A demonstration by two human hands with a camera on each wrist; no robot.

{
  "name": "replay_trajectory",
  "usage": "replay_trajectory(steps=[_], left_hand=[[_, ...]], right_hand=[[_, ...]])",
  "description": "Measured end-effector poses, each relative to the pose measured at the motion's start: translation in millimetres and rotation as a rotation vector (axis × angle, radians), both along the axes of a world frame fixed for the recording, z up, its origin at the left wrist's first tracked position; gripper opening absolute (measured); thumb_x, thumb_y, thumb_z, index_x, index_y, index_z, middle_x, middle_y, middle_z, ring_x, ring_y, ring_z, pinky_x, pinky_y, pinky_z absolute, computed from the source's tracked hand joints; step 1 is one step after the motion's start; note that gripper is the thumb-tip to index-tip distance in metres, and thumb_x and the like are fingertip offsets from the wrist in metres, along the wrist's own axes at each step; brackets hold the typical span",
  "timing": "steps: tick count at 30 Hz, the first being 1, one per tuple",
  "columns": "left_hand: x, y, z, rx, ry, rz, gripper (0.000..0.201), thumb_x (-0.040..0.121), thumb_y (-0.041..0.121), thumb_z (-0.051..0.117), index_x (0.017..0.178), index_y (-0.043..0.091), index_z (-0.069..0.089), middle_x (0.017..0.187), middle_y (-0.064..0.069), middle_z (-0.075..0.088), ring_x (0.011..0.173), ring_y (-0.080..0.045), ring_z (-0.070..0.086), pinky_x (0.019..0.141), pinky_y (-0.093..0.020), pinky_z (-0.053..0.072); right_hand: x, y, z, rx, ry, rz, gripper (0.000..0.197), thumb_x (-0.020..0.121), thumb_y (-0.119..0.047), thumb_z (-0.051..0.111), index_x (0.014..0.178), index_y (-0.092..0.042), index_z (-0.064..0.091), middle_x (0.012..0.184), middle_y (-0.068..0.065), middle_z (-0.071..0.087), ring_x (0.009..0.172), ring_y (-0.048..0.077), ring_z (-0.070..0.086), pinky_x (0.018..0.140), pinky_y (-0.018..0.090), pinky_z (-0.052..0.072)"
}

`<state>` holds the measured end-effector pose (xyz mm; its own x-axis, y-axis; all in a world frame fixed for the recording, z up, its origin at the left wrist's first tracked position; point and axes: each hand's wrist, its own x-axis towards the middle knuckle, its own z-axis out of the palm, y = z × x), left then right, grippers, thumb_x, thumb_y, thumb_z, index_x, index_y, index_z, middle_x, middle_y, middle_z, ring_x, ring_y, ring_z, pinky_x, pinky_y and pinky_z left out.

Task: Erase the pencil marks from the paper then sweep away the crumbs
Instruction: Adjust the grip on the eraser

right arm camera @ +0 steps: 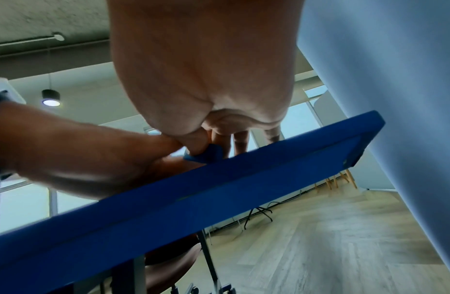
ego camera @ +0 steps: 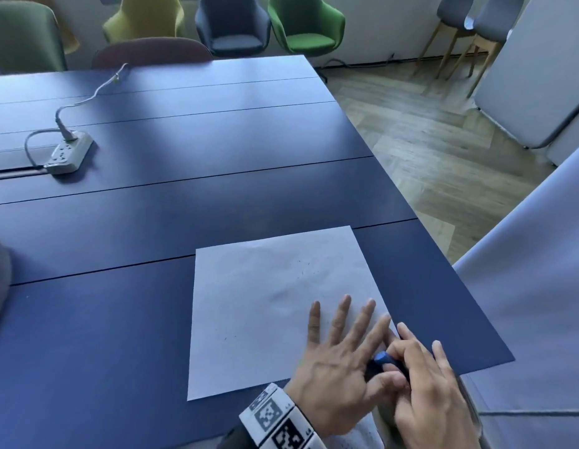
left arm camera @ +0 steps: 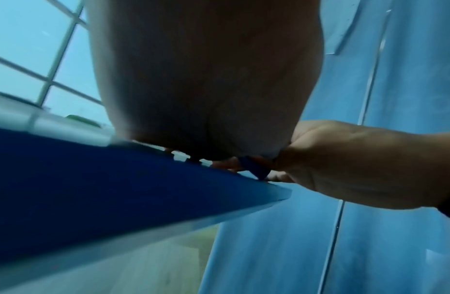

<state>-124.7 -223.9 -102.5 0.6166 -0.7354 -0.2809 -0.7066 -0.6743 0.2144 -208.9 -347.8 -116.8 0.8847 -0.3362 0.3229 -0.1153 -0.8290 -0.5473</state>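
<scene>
From the head view the left hand [ego camera: 338,361] lies flat, fingers spread wide, on the near right corner of the paper [ego camera: 268,306], which lies on the blue surface [ego camera: 119,319]; dark crumbs [ego camera: 306,270] dot the sheet; the right hand [ego camera: 427,380] has its grip pinched on a blue eraser [ego camera: 382,358]; only the right wrist view shows the thumb pressing the eraser [right arm camera: 206,154] at the surface edge.

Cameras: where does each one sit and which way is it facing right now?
Head: looks down at paper on the blue table; left hand flat, right hand pinching the blue eraser.
Left wrist: below table edge, looking up; palm fills it.
Right wrist: likewise, from below.
All three share the eraser.
</scene>
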Motion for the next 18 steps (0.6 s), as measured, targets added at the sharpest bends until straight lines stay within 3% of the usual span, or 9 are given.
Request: replay_trajectory(steps=[2,6,9,10,13,15,18], left_hand=[[5,15,-8,-0.025,-0.046,0.042,0.066,0.1,0.065,0.015,0.146,0.028,0.045,0.155,0.005,0.038,0.143,-0.024,0.034,0.102,-0.056,0.02],[23,63,-12,0.0,-0.128,0.288,0.071,0.101,0.061,0.012,0.151,0.016,0.035,0.159,-0.003,0.03,0.144,-0.021,0.025,0.106,-0.053,0.017],[36,80,-14,0.03,-0.093,0.526,0.094,0.088,0.071,-0.015,0.156,0.008,-0.003,0.163,-0.008,-0.018,0.148,-0.023,-0.017,0.112,-0.053,-0.006],[33,77,-12,-0.003,-0.123,0.529,0.096,0.087,0.073,-0.015,0.155,0.007,-0.004,0.162,-0.009,-0.02,0.148,-0.025,-0.018,0.112,-0.056,-0.007],[9,46,-6,-0.082,-0.119,0.236,0.077,0.098,0.067,0.01,0.154,0.019,0.028,0.162,-0.011,0.018,0.148,-0.031,0.016,0.107,-0.058,0.015],[-6,31,-10,-0.084,-0.163,0.018,0.067,0.099,0.066,0.013,0.151,0.03,0.035,0.16,-0.004,0.027,0.147,-0.03,0.024,0.104,-0.057,0.019],[3,40,-12,-0.009,-0.138,0.109,0.067,0.1,0.063,0.013,0.148,0.026,0.042,0.156,0.0,0.036,0.144,-0.022,0.027,0.103,-0.054,0.022]], right_hand=[[-1,-1,-3,0.002,-0.006,0.011,0.007,0.09,-0.031,0.034,0.087,-0.034,0.04,0.13,-0.023,0.056,0.133,-0.012,0.032,0.111,0.034,0.025],[0,-2,-7,0.022,-0.03,0.032,0.02,0.098,-0.045,0.026,0.085,-0.034,0.036,0.13,-0.019,0.057,0.13,0.001,0.042,0.11,0.04,0.025],[-2,-1,-7,0.026,-0.029,0.025,0.029,0.099,-0.052,0.018,0.086,-0.034,0.037,0.13,-0.019,0.057,0.131,0.001,0.041,0.112,0.038,0.024],[-2,-1,-7,0.029,-0.034,0.023,0.029,0.099,-0.052,0.018,0.086,-0.034,0.037,0.13,-0.019,0.057,0.131,0.001,0.041,0.112,0.037,0.023],[0,0,-3,0.032,-0.025,0.012,0.023,0.098,-0.049,0.025,0.086,-0.034,0.038,0.129,-0.02,0.057,0.13,0.001,0.042,0.111,0.037,0.024],[0,1,-2,0.023,-0.011,0.009,0.011,0.094,-0.042,0.032,0.088,-0.036,0.039,0.129,-0.021,0.057,0.129,-0.001,0.042,0.11,0.038,0.025],[0,1,-1,0.009,-0.006,0.004,0.008,0.092,-0.039,0.034,0.086,-0.035,0.039,0.129,-0.024,0.056,0.131,-0.015,0.03,0.111,0.034,0.023]])
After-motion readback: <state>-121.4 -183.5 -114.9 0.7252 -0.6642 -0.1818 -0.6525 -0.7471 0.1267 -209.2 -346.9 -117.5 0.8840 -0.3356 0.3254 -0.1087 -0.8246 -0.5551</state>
